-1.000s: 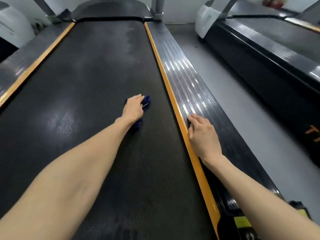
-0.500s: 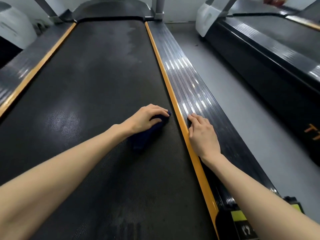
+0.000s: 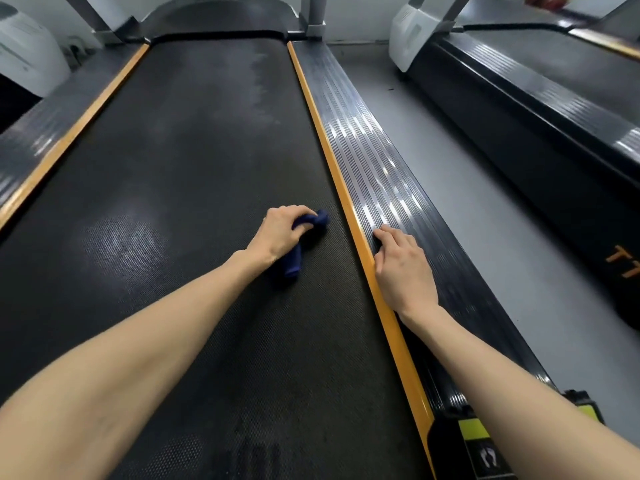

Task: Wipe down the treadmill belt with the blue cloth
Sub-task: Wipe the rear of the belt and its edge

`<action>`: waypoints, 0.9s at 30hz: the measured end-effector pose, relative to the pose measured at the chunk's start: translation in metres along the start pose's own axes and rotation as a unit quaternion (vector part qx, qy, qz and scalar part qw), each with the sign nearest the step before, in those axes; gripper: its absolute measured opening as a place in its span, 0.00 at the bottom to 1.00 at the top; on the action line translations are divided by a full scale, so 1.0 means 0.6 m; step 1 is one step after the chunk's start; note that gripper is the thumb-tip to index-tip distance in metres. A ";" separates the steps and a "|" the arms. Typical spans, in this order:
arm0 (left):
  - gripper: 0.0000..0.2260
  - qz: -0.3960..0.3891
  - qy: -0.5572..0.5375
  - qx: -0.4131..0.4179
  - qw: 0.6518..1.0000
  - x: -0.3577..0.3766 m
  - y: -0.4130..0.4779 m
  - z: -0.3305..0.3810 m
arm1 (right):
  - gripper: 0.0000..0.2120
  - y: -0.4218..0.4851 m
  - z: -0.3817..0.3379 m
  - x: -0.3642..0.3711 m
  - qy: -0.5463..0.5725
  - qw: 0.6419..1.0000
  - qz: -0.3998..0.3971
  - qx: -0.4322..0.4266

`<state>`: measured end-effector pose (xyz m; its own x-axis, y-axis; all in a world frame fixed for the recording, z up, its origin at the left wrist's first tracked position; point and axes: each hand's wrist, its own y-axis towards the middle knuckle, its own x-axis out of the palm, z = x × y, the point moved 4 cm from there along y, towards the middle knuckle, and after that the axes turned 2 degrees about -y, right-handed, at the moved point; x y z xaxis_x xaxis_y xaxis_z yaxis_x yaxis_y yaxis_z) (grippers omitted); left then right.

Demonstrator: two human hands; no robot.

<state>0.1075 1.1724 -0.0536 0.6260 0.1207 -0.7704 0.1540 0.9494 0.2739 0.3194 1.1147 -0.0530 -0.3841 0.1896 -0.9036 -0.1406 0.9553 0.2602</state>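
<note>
The black textured treadmill belt (image 3: 180, 174) runs away from me down the middle of the view. My left hand (image 3: 280, 232) presses a bunched dark blue cloth (image 3: 304, 244) onto the belt, near its right edge. The cloth sticks out past the fingers and under the wrist. My right hand (image 3: 403, 268) rests flat on the ribbed black side rail (image 3: 367, 161), fingers together, holding nothing, just right of the orange trim strip (image 3: 332, 161).
A second orange strip and rail (image 3: 65, 133) border the belt on the left. Grey floor (image 3: 485, 209) separates this machine from another black treadmill (image 3: 540, 109) on the right. Upright posts (image 3: 313, 15) stand at the belt's far end.
My left hand swept the cloth right toward the orange strip, then drew back slightly left and bunched it. My right hand stayed on the rail.
</note>
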 end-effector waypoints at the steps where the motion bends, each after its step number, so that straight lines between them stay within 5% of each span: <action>1: 0.11 -0.037 -0.018 0.042 0.998 -0.002 -0.012 0.012 | 0.19 0.000 0.000 -0.001 0.001 1.000 -0.001 -0.001; 6: 0.15 -0.189 -0.038 0.239 0.952 0.014 -0.117 0.072 | 0.19 -0.001 -0.003 -0.003 -0.008 1.000 0.003 0.000; 14: 0.22 -0.213 0.116 0.329 0.913 0.013 -0.101 0.043 | 0.19 -0.002 -0.003 -0.004 -0.009 1.000 -0.002 0.001; 20: 0.18 -0.052 0.078 0.051 0.994 -0.021 0.000 -0.037 | 0.19 -0.002 -0.006 -0.006 -0.002 1.000 -0.002 0.004; 27: 0.19 -0.144 0.037 0.051 0.988 -0.022 -0.015 -0.037 | 0.19 -0.004 -0.007 -0.007 -0.009 1.000 -0.008 0.009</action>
<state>0.0809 1.1687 -0.0589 0.4889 -0.1258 -0.8632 0.3959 0.9138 0.0911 0.3176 1.1110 -0.0482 -0.3653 0.1789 -0.9135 -0.1304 0.9618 0.2405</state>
